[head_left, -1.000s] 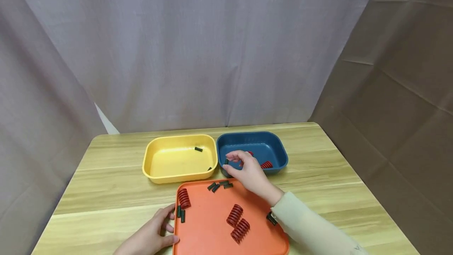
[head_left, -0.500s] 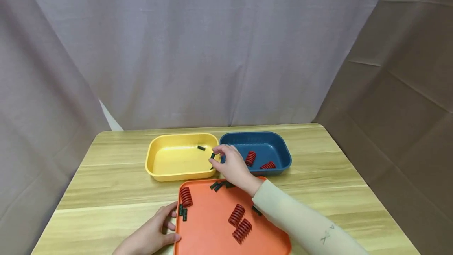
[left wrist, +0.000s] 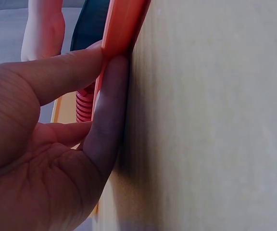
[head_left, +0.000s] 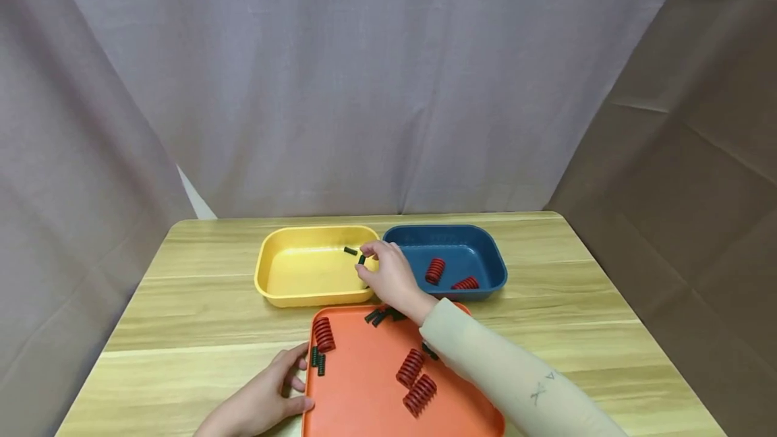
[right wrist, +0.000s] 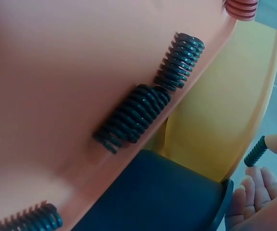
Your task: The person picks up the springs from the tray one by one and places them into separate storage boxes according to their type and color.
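Observation:
Over the right end of the yellow bin (head_left: 315, 301), my right hand (head_left: 393, 282) pinches a small dark spring (head_left: 361, 259) between thumb and fingertips. The right wrist view shows the same spring (right wrist: 256, 152) at its right edge, upright coils below the thumb. Another small dark spring (head_left: 350, 250) lies in the bin. My left hand (head_left: 267, 390) grips the left edge of the orange tray (head_left: 358, 396). In the left wrist view its thumb is at the tray's rim (left wrist: 121, 29), with a finger pressed along the outside.
Several small dark springs (head_left: 379, 317) and large red springs (head_left: 420, 394) lie on the tray; my right sleeve (head_left: 498, 363) crosses above its right side. Beside the yellow bin stands a blue bin (head_left: 446, 255) with two red springs (head_left: 435, 271). Grey curtains hang behind the table.
My right hand has moved left, from the blue bin's left end to over the yellow bin, carrying the dark spring. My left hand keeps its grip on the tray.

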Demonstrator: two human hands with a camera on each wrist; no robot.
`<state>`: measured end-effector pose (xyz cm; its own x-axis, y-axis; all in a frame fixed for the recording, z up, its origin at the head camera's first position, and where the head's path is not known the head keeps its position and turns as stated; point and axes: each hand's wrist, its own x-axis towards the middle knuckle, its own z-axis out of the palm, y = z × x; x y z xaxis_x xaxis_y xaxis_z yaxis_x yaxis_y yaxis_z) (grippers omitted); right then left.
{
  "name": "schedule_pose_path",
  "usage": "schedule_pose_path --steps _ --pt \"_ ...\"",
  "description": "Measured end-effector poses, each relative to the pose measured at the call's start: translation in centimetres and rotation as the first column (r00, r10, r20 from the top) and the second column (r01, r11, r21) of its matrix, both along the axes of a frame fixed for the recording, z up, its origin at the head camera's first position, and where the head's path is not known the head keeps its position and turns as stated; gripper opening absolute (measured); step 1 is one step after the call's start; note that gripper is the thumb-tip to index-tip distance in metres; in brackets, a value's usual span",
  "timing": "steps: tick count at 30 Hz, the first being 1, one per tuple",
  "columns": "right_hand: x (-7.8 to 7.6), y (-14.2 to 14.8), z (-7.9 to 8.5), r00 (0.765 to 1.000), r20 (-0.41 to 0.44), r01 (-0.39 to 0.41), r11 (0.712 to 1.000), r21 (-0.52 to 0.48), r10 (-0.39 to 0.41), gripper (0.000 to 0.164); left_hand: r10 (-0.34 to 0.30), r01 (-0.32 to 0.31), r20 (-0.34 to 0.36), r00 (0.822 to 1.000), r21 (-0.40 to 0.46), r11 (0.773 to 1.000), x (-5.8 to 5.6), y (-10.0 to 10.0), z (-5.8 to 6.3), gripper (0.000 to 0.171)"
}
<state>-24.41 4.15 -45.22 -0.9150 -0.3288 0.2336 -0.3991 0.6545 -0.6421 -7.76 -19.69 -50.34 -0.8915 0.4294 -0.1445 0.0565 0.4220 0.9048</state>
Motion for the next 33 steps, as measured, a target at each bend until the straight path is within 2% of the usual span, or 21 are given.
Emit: schedule_pose_path --steps 9,16,23,28,33 --pt "-0.2 -0.1 0.5 0.999 0.027 -0.024 1.000 -0.005 0.024 0.037 -0.009 0.009 0.020 1.000 -0.001 1.000 -0.1 0.1 0.1 0.088" --pt "0.4 0.9 1.2 0.995 0.076 -0.061 0.998 -0.020 0.062 0.040 -0.014 0.014 0.022 1.000 0.010 1.000 -0.1 0.2 -0.1 0.087" --pt "1.5 3.1 2.3 0.994 0.003 -0.110 0.994 0.023 0.110 0.045 -0.002 0.002 0.020 1.000 -0.004 1.000 -0.1 0.0 0.0 0.088" --pt "2.4 5.5 3.2 0.991 -0.033 -0.127 0.992 0.006 0.128 0.046 0.004 -0.004 0.002 1.000 -0.004 1.000 -0.1 -0.1 0.0 0.088" --pt "3.4 8.1 3.2 0.987 -0.063 -0.144 0.989 0.020 0.145 0.044 0.002 -0.002 0.009 1.000 -0.002 1.000 0.0 -0.1 0.1 0.088"
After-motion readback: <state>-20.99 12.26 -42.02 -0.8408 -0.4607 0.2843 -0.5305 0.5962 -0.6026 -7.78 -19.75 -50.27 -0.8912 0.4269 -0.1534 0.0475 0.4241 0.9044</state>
